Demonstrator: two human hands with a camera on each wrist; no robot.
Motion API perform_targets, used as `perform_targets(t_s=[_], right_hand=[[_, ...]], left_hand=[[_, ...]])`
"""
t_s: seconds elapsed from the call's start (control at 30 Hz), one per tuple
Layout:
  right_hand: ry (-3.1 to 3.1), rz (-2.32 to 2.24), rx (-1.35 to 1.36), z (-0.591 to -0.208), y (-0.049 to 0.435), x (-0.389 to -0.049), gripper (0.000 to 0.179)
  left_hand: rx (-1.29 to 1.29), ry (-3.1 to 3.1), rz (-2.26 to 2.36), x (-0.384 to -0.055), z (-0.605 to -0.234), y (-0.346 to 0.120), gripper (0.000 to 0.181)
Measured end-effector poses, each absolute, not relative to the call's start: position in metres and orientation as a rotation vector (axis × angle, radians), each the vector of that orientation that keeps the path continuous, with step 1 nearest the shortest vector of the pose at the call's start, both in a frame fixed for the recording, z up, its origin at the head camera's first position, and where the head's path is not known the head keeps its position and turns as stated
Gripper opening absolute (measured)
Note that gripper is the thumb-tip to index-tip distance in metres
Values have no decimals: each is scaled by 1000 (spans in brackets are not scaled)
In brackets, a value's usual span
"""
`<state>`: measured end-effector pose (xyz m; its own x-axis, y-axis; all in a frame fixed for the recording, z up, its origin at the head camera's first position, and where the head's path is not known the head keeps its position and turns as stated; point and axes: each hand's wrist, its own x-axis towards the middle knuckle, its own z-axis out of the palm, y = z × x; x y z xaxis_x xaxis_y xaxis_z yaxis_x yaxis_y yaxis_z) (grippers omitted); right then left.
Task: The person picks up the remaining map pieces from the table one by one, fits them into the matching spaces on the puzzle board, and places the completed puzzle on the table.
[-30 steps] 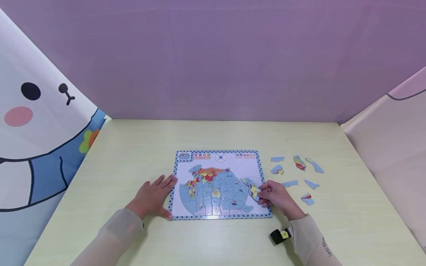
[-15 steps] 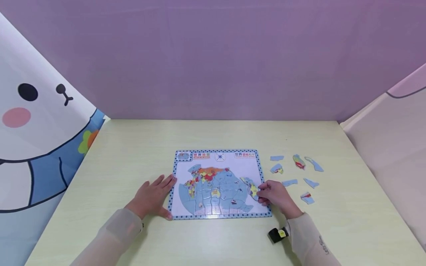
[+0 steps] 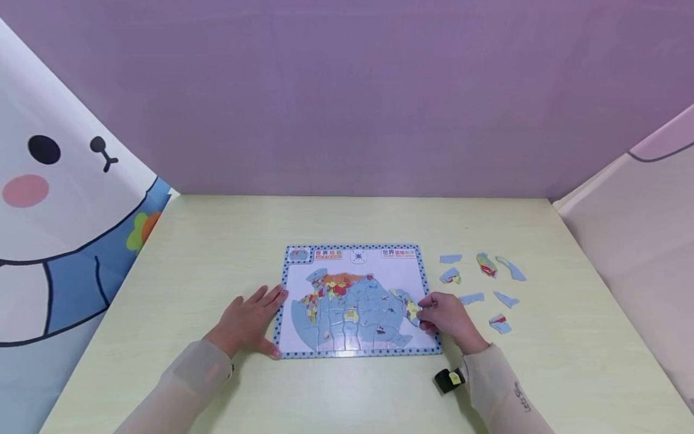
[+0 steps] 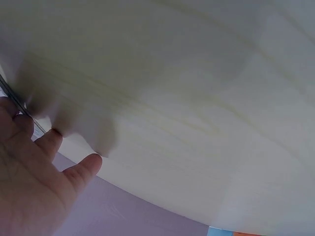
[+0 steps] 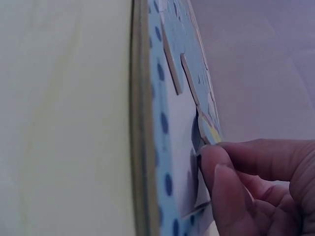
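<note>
Our right hand (image 3: 446, 314) pinches a flat blue-and-yellow puzzle piece (image 3: 412, 310) over the white, blue-bordered rectangular board (image 3: 374, 266)'s right side; our left hand (image 3: 249, 319) (fingers apart) touches its left edge, 7 flat bluish loose pieces (image 3: 487, 266) rightward.

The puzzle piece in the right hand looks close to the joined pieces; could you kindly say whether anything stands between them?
Nothing visible does: the right hand holds the puzzle piece over the board, close beside the joined pieces, with loose pieces off to the right.
</note>
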<state>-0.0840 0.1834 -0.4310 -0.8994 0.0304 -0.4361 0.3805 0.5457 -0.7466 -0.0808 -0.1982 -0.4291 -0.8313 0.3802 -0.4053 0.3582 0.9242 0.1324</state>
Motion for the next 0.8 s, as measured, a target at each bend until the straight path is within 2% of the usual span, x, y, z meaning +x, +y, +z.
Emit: perform_targets(t_s=[0.8], right_hand=[[2518, -1114, 232, -427, 178, -83, 11]], left_hand=[[547, 2653, 98, -80, -430, -200, 114]])
